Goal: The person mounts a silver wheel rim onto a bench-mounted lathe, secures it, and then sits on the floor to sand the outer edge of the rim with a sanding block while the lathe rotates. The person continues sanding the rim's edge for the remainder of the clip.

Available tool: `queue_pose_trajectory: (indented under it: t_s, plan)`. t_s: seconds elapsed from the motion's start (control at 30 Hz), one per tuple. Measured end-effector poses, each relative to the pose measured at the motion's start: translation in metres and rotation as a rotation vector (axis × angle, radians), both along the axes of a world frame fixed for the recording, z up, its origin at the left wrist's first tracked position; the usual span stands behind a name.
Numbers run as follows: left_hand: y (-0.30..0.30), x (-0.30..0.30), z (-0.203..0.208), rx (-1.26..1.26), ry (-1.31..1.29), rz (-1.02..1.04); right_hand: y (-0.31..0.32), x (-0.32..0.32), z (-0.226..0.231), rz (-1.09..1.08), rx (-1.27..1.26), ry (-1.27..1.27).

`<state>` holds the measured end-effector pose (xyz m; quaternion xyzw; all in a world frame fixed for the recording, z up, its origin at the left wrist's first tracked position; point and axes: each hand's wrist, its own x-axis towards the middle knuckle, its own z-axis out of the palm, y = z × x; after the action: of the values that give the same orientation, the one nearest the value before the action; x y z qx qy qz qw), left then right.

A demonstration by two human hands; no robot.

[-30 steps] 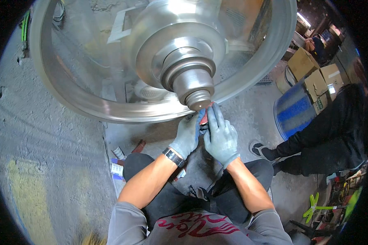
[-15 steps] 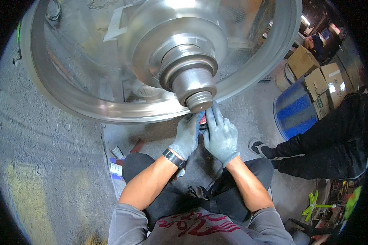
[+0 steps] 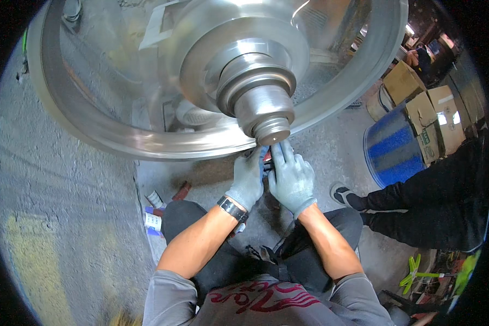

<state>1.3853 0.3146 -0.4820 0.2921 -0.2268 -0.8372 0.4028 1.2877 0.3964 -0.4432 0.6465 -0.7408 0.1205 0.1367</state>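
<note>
A large metal wheel (image 3: 146, 145) fills the top of the view, its middle smeared by spinning. A stepped metal shaft (image 3: 263, 103) sticks out of its hub toward me. Just below the shaft's end, both my grey-gloved hands meet at the near part of the rim. My left hand (image 3: 247, 178) is closed around a small red piece (image 3: 267, 157), which shows only in part. Beside it, my right hand (image 3: 293, 183) has two fingers stretched forward, with its thumb and other fingers bent in against the same piece. Whether the fingertips touch the rim is hidden by the shaft.
A blue drum (image 3: 394, 146) with cardboard boxes (image 3: 445, 117) stands to the right. Nearer is another person's dark-trousered leg (image 3: 418, 195) and sandalled foot (image 3: 346, 196). A rough grey wall (image 3: 54, 190) runs along the left. A small can (image 3: 154, 199) and a reddish-brown block (image 3: 182, 190) lie by my left knee.
The wheel and shaft sit slightly farther right in the view, and the blur on the wheel has shifted. My hands keep nearly the same place and grip, the right one a touch higher.
</note>
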Motion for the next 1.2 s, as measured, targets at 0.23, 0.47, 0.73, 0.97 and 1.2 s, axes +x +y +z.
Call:
queue_pose_trajectory:
  t_s: [0.23, 0.47, 0.73, 0.97, 1.2]
  plan:
    - [-0.0015, 0.0017, -0.0010, 0.020, -0.042, 0.004, -0.0041, 0.0006, -0.0032, 0.002, 0.016, -0.016]
    - [-0.0007, 0.0030, -0.0015, -0.003, -0.068, 0.020, -0.0063, 0.0031, -0.0036, 0.004, 0.022, -0.017]
    - [-0.0004, 0.0035, -0.0005, 0.018, -0.075, 0.033, -0.0063, 0.0033, -0.0038, 0.010, 0.019, -0.045]
    - [0.0021, 0.0043, 0.0036, -0.002, -0.018, 0.038, -0.0037, 0.0045, -0.0046, 0.012, -0.004, -0.027]
    - [0.0046, 0.0014, 0.0006, 0.002, 0.000, 0.068, -0.0021, 0.0055, -0.0063, 0.001, 0.007, -0.028]
